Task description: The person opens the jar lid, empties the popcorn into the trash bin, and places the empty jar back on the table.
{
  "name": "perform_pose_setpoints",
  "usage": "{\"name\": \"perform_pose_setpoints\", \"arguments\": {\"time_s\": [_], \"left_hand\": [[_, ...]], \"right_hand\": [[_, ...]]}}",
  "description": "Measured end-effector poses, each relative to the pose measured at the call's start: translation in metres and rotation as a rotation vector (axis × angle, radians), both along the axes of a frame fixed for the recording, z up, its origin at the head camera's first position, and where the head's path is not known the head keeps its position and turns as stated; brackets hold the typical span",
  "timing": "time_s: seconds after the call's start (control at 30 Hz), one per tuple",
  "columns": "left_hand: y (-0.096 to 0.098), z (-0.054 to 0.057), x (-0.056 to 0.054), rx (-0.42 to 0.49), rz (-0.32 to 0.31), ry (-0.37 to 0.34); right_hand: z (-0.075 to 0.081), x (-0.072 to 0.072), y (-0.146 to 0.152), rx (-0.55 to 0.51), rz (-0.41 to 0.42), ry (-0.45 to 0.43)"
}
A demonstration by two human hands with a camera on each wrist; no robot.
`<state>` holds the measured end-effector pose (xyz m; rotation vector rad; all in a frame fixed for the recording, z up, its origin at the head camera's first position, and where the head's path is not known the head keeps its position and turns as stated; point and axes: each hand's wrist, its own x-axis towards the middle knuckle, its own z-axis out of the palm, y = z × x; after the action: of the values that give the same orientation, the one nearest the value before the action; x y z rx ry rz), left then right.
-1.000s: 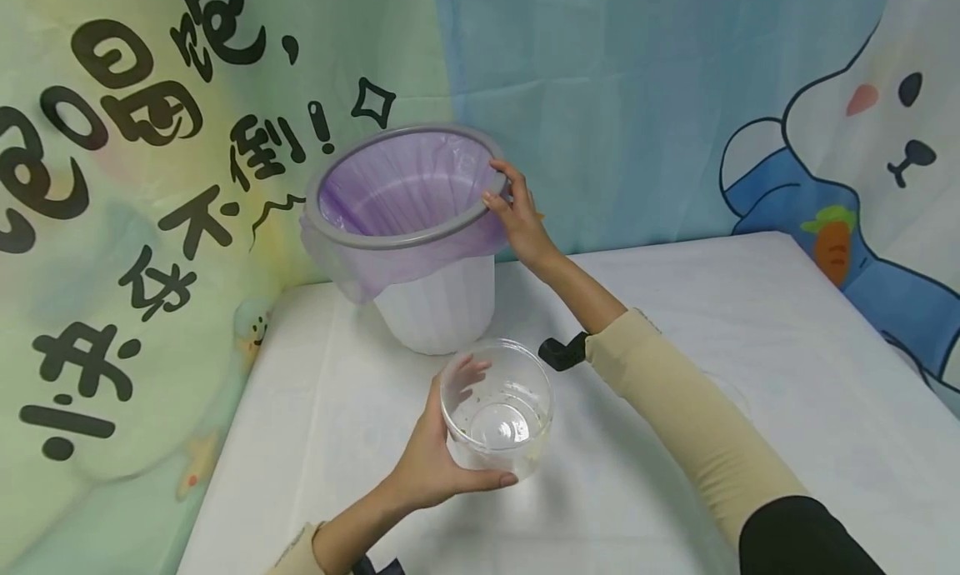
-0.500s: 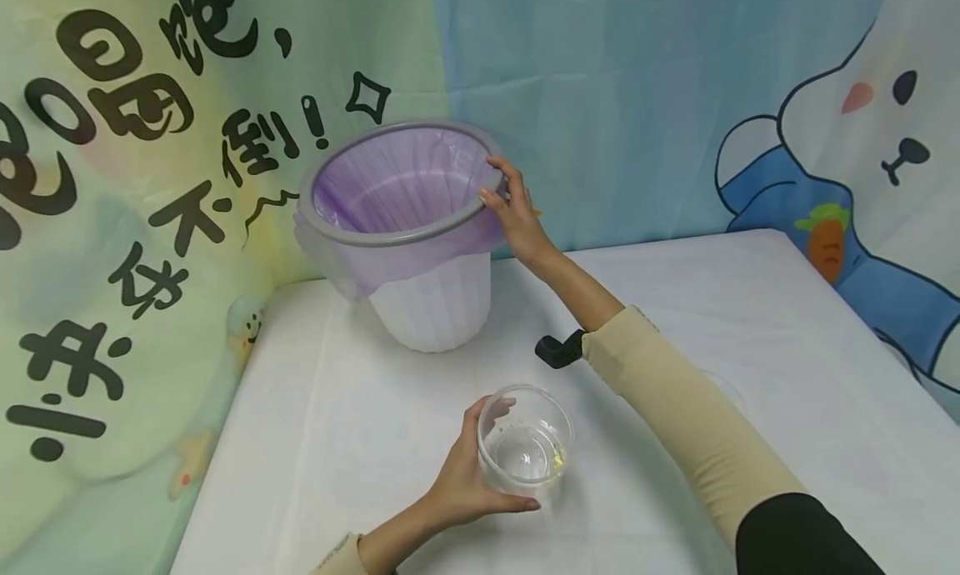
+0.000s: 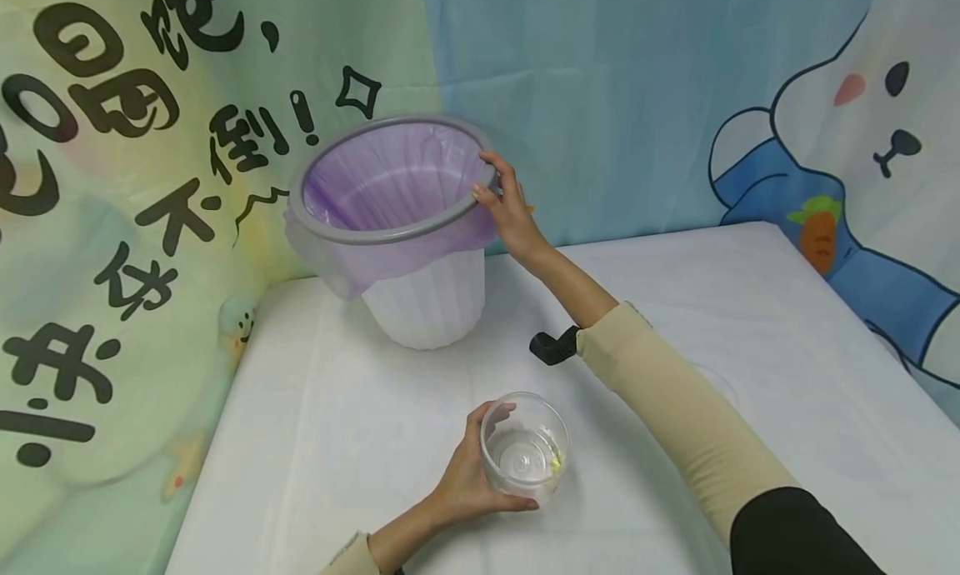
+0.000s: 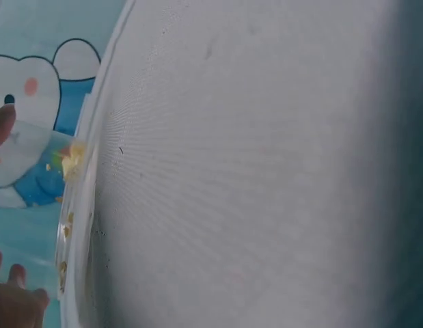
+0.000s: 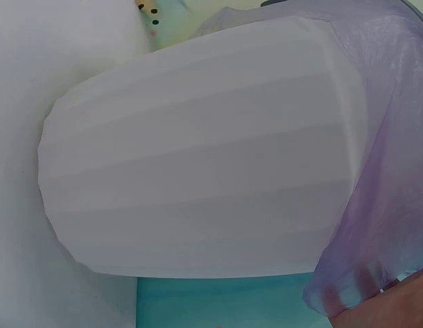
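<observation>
A white trash can with a grey rim stands on the white table, lined with a purple trash bag. My right hand grips the can's rim at its right side, over the bag. The folded-over bag hangs round the can's upper part in the right wrist view. In front of the can, my left hand holds a clear plastic bowl, fingers on its far side and thumb on its near side. Small yellow bits cling inside the bowl, whose opening faces up.
The white tablecloth runs to a printed backdrop behind and a second printed side at left. A black bent piece sits at my right sleeve's cuff.
My left hand has brought the bowl down and to the right, away from the trash can, then barely moved. The right hand has stayed on the rim. The head view has shifted slightly.
</observation>
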<state>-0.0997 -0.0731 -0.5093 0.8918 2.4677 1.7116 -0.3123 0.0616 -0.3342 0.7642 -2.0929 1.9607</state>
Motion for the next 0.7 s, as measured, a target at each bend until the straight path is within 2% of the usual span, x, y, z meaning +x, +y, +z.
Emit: {"name": "perform_pose_setpoints", "arguments": {"time_s": [0.07, 0.17, 0.23, 0.3, 0.4, 0.53, 0.7], "left_hand": [[0.0, 0.0, 0.0, 0.005, 0.003, 0.003], [0.0, 0.013, 0.004, 0.004, -0.001, -0.002], [0.001, 0.011, 0.004, 0.01, -0.003, 0.003], [0.001, 0.01, 0.004, 0.001, -0.004, 0.029], [0.004, 0.008, 0.004, 0.004, -0.004, 0.061], [0.007, 0.023, 0.009, 0.013, -0.01, 0.07], [0.007, 0.0, 0.003, -0.008, -0.011, 0.056]], "right_hand": [[0.002, 0.001, 0.0, -0.002, 0.003, -0.004], [0.014, 0.013, -0.001, 0.001, 0.003, -0.021], [0.017, 0.017, -0.001, 0.002, 0.002, -0.029], [0.016, 0.016, -0.001, -0.002, 0.002, -0.027], [0.005, 0.005, 0.0, -0.01, -0.002, -0.017], [0.001, 0.001, -0.001, -0.012, -0.004, -0.003], [0.001, 0.001, -0.001, -0.018, -0.001, 0.009]]}}
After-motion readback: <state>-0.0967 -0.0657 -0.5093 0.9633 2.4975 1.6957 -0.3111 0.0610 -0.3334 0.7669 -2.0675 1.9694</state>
